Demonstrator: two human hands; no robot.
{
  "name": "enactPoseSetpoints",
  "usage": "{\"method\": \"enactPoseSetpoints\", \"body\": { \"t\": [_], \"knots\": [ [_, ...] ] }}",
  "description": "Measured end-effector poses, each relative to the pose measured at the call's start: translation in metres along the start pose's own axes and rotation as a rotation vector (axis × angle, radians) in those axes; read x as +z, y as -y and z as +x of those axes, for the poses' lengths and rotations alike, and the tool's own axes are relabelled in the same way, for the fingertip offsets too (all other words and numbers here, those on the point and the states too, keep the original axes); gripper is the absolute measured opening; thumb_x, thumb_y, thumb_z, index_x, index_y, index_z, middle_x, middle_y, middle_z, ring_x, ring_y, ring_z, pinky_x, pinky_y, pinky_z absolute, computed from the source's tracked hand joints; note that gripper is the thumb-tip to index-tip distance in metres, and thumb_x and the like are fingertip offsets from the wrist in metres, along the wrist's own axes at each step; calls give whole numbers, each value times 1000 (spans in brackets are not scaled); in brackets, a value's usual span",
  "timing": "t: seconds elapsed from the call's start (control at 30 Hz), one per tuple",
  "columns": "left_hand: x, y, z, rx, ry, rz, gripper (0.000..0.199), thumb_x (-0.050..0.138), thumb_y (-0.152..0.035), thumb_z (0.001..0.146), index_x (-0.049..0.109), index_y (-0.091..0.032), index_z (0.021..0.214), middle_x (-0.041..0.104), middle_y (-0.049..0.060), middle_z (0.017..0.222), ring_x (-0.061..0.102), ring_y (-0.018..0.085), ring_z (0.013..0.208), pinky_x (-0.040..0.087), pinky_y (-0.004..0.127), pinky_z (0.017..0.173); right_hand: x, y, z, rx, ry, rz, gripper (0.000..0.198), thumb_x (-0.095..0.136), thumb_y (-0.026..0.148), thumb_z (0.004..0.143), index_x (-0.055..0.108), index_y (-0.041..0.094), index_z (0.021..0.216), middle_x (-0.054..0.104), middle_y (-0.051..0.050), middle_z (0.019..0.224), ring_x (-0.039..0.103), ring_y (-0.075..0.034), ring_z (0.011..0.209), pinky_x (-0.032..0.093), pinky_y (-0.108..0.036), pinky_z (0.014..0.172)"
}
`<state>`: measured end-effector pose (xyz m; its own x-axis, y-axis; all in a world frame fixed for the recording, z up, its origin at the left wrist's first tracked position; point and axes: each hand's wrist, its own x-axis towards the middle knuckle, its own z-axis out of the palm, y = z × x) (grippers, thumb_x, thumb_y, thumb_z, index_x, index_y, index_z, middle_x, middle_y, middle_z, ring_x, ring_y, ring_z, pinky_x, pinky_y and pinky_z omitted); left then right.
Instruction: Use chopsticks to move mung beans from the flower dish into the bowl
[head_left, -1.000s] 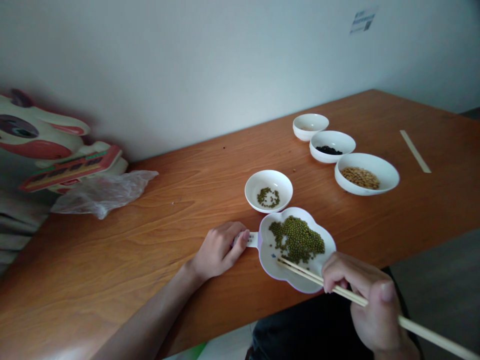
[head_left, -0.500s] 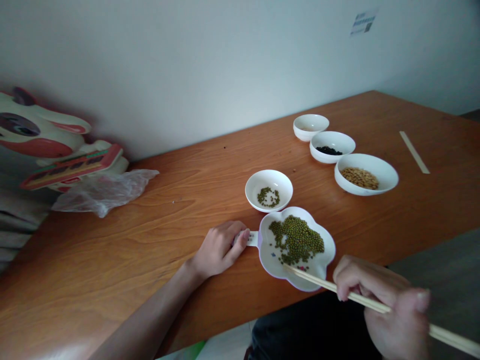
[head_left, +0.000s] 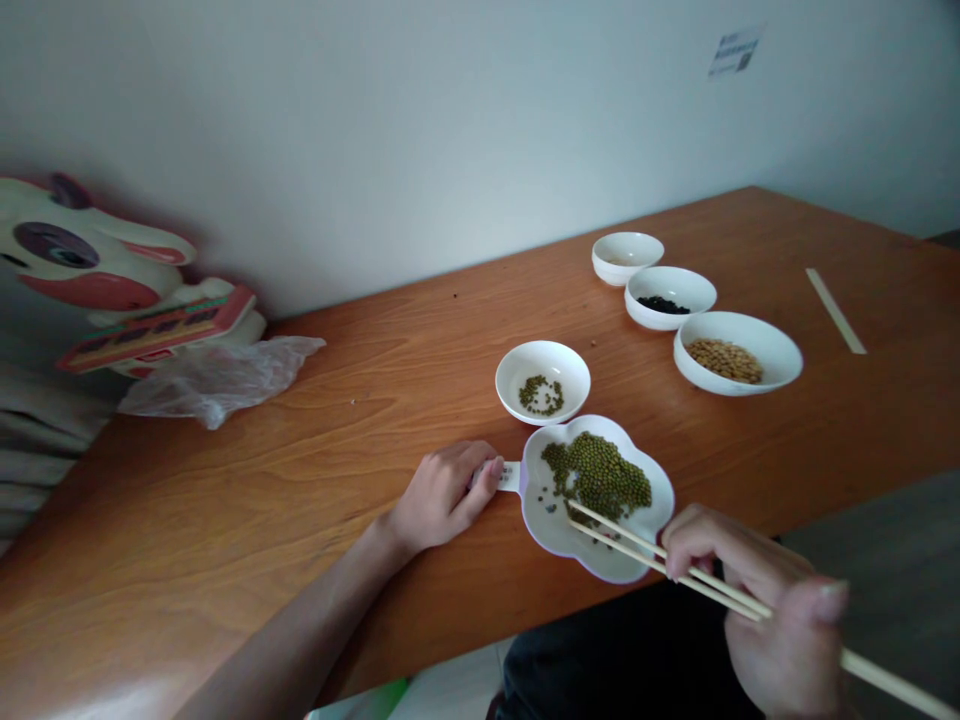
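My left hand (head_left: 448,495) is closed around the short handle of a white flower-shaped dish (head_left: 536,515) with a lilac rim. Green mung beans (head_left: 600,475) are heaped in the dish, mostly toward its back and right. My right hand (head_left: 757,590) grips a pair of wooden chopsticks (head_left: 637,548). Their tips are slightly apart, over the near edge of the beans, and I cannot make out any bean between them. Just behind the dish stands a small white bowl (head_left: 510,385), with some mung beans (head_left: 540,396) scattered on its bottom.
Toward the back right stand a bowl (head_left: 784,368) of tan beans, a bowl (head_left: 701,290) of black beans and a third white bowl (head_left: 628,246). A pale strip (head_left: 835,310) lies farther right. A cow-shaped toy (head_left: 97,260) and a clear plastic bag (head_left: 232,375) are at left.
The chopstick tips have spread apart and shifted slightly within the dish. My left hand keeps its hold on the handle. The whole view has shifted a little.
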<state>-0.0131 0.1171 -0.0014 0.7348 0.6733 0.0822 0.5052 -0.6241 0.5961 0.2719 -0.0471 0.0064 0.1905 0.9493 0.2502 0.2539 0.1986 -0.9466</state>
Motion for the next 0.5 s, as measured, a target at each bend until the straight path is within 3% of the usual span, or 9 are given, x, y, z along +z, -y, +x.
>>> {"method": "enactPoseSetpoints", "body": {
  "t": [0.2, 0.5],
  "knots": [
    [0, 1, 0, 4, 12, -9, 32, 36, -36, 114, 54, -22, 93, 63, 4, 88, 59, 19, 80, 46, 32, 77, 3, -10, 6, -58, 47, -61, 86, 9, 79, 101, 66, 23, 70, 64, -6, 66, 56, -21, 58, 38, -34, 53],
    [1, 1, -1, 3, 12, -5, 32, 36, -35, 114, 54, -21, 93, 62, 4, 88, 59, 19, 80, 46, 32, 77, 1, -12, 2, -81, -9, -31, 85, 14, 76, 103, 69, 23, 68, 66, -7, 65, 63, -23, 59, 43, -35, 54]
  ]
}}
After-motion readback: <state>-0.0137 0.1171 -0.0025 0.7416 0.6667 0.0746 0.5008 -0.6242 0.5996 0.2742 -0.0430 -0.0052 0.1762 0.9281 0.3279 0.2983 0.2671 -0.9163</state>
